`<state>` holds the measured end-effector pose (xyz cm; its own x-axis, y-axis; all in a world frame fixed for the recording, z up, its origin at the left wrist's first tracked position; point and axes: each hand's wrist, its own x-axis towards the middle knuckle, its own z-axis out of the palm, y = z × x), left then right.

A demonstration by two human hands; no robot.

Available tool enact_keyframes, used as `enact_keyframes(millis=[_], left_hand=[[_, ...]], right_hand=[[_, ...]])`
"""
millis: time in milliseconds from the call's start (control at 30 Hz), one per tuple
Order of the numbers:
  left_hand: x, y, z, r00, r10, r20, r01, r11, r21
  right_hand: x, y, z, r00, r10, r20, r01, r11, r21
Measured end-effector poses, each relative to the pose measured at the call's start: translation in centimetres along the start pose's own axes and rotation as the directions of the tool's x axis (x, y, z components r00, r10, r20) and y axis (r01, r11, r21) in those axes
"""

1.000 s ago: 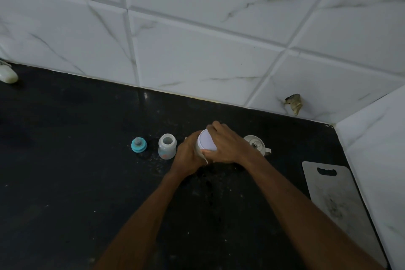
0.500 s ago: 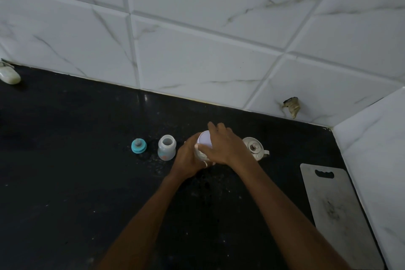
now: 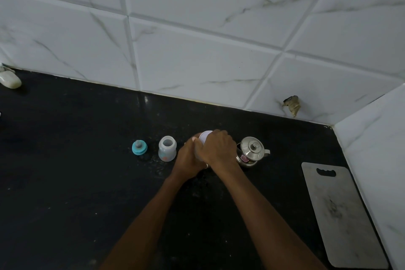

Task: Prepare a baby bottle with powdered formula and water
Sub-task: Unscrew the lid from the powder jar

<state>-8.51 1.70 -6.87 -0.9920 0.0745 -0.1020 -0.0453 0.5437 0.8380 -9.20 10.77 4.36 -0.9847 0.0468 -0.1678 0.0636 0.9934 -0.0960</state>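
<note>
Two hands on formula container (image 3: 205, 138) mid-table: left hand (image 3: 188, 159) fingers wrapped round body, right hand (image 3: 219, 149) fingers closed over lid; brace body, twist lid only.

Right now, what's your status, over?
Both hands, left and right, grip the white-lidded container. Baby bottle open, upright. Nothing in the way.

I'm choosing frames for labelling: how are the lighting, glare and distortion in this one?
Head view: dim and bluish; the black counter swallows detail, with one small glare spot by the wall; tile lines bow from the wide-angle lens; the steel pot reflects light; the hands look soft but readable.
</note>
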Motion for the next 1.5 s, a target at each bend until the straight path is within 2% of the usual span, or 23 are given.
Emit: enact_keyframes(millis=[133,267,367,433,533,667,733,867,1033,1200,1267,1333,1367,1400,1433,1467,1500], left_hand=[[-0.4,-0.4,0.0,0.998,0.040,-0.039,-0.044,0.994,-0.102],[-0.6,-0.5,-0.1,0.998,0.046,-0.037,-0.051,0.989,-0.142],[-0.6,-0.5,0.0,0.998,0.046,-0.047,-0.051,0.991,-0.120],[-0.6,-0.5,0.0,0.997,0.057,-0.051,-0.064,0.987,-0.147],[-0.7,-0.3,0.0,0.997,0.047,-0.066,-0.059,0.981,-0.186],[-0.8,-0.1,-0.2,0.995,0.078,-0.069,-0.088,0.984,-0.155],[-0.8,-0.3,-0.1,0.993,0.091,-0.077,-0.103,0.981,-0.166],[-0.5,-0.6,0.2,0.998,0.039,-0.041,-0.044,0.989,-0.142],[-0.6,-0.3,0.0,0.999,0.023,-0.022,-0.025,0.992,-0.127],[-0.8,1.1,-0.8,0.998,-0.062,-0.010,0.062,0.997,-0.035],[-0.4,3.1,-1.8,0.991,-0.132,0.025,0.132,0.991,0.006],[-1.6,5.3,-3.4,0.972,-0.110,0.206,0.129,0.989,-0.077],[-2.6,6.3,-4.0,0.949,-0.174,0.263,0.205,0.974,-0.093],[-2.7,7.2,-4.5,0.925,-0.262,0.274,0.280,0.960,-0.028],[-2.6,7.1,-5.0,0.960,-0.220,0.174,0.235,0.969,-0.072],[-1.7,6.6,-4.7,0.992,-0.087,0.086,0.094,0.992,-0.080],[-1.8,7.0,-4.9,0.999,-0.034,-0.013,0.032,0.992,-0.124]], right_hand=[[0.5,0.8,-0.5,0.987,-0.108,0.122,0.111,0.994,-0.018],[1.4,2.1,-1.6,0.896,-0.313,0.316,0.298,0.950,0.095],[1.6,2.7,-2.1,0.856,-0.365,0.366,0.338,0.931,0.139],[1.4,2.6,-2.1,0.888,-0.327,0.325,0.297,0.945,0.139],[0.7,1.9,-2.0,0.966,-0.193,0.170,0.191,0.981,0.024],[0.1,1.0,-0.9,0.994,-0.066,0.084,0.070,0.997,-0.046],[-0.1,0.8,-0.4,0.993,-0.068,0.092,0.073,0.996,-0.050],[-0.2,1.0,-0.5,0.988,-0.109,0.107,0.111,0.994,-0.012],[-0.1,2.0,-1.7,0.953,-0.210,0.217,0.195,0.977,0.090],[-0.5,2.6,-2.7,0.924,-0.337,0.179,0.304,0.934,0.188],[-0.7,2.9,-3.4,0.915,-0.377,0.145,0.343,0.915,0.213],[-1.0,3.4,-4.2,0.920,-0.382,0.094,0.345,0.898,0.272],[-1.2,3.7,-4.7,0.930,-0.362,0.061,0.326,0.890,0.318],[-1.6,4.0,-5.2,0.944,-0.328,0.030,0.296,0.884,0.363],[-2.0,4.4,-5.8,0.957,-0.289,-0.001,0.265,0.877,0.400],[-2.3,4.7,-6.3,0.966,-0.258,-0.034,0.247,0.870,0.427],[-2.7,5.0,-6.7,0.972,-0.229,-0.059,0.231,0.863,0.448]])
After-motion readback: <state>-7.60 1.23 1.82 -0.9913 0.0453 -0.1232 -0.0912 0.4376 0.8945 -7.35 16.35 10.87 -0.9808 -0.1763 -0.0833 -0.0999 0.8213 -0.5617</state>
